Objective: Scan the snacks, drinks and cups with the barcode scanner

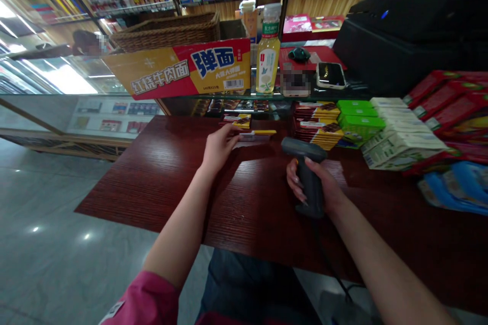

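My right hand (308, 183) is wrapped round the handle of a dark grey barcode scanner (312, 188), whose head points left over the brown table. Its black cable runs down past the table's front edge. At the far side of the table, my left hand (221, 144) pinches the left end of a thin chocolate bar pack (257, 134) with a yellow edge. Just behind it lies another red and yellow chocolate pack (242, 122). Further right stand stacked chocolate bars (316, 127) in the same colours.
Right of the stack are green boxes (360, 117), white and green cartons (398, 137), red packs (446, 101) and blue packs (463, 188). A noodle carton (183, 73), drink bottle (269, 51) and phone (330, 75) rest on the glass shelf behind. A person is at the far left.
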### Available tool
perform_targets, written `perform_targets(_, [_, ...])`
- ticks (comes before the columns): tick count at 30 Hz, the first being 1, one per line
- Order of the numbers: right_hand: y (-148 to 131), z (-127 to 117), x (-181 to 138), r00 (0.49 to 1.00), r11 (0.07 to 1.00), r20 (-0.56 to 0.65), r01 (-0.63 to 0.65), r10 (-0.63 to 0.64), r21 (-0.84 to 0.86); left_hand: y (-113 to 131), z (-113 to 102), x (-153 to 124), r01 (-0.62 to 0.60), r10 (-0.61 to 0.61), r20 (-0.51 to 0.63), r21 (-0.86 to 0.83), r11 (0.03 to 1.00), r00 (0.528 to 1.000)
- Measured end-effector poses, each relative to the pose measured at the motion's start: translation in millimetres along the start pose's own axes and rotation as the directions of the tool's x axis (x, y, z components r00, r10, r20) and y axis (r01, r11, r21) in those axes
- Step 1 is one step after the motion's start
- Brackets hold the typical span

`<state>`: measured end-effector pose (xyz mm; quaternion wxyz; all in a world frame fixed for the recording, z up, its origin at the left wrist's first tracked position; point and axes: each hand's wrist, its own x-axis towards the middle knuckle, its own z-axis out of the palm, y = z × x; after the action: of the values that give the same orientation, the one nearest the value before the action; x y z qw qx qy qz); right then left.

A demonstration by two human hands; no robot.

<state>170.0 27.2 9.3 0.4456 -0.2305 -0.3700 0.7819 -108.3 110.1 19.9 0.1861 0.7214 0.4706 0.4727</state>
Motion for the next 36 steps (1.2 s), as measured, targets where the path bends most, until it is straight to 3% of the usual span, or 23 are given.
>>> perform_targets(4, [-0.9, 0.0, -1.2, 1.000, 1.000, 0.014, -0.022, 0.021, 0.011, -23.7, -17.2, 14.8, 0.028, -0.002, -0.207, 0.121, 0.992, 0.978])
perform_targets(9, [-0.7, -0.3, -0.3, 0.999, 0.999, 0.009, -0.045, 0.045, 0.019, -58.4, -31.2, 28.3, 0.018, 0.012, -0.096, 0.307, 0.952, 0.995])
perform_targets(12, [0.4, -2.0, 0.3, 0.997, 0.998, 0.032, -0.065, 0.064, 0.016, -67.0, -35.0, 32.2, 0.024, 0.001, -0.049, 0.510, 0.860, 0.999])
perform_targets(17, [0.9, -2.6, 1.3, 0.996, 0.997, 0.042, -0.079, 0.078, 0.026, -56.9, -27.3, 33.8, -0.038, 0.015, 0.041, 0.665, 0.746, 0.999])
perform_targets(22, [-0.3, -1.9, 0.5, 0.995, 0.995, 0.027, -0.094, 0.093, 0.014, -41.9, -12.2, 27.2, -0.227, 0.128, 0.199, 0.625, 0.747, 0.972])
perform_targets(31, [1.8, -2.5, 2.0, 0.998, 0.998, 0.014, -0.058, 0.058, -0.026, -51.0, -2.9, 26.0, -0.198, 0.094, 0.202, 0.593, 0.781, 0.975])
perform_targets(34, [-6.4, -1.8, -5.5, 1.000, 1.000, -0.024, 0.017, -0.017, -0.022, -29.8, 11.0, 21.6, -0.250, 0.164, 0.202, 0.548, 0.798, 0.966])
perform_targets(36, [-16.0, -3.2, -14.5, 0.994, 0.995, -0.055, 0.097, -0.098, -0.023, -6.5, 32.3, 17.7, -0.332, 0.263, 0.208, 0.471, 0.818, 0.942])
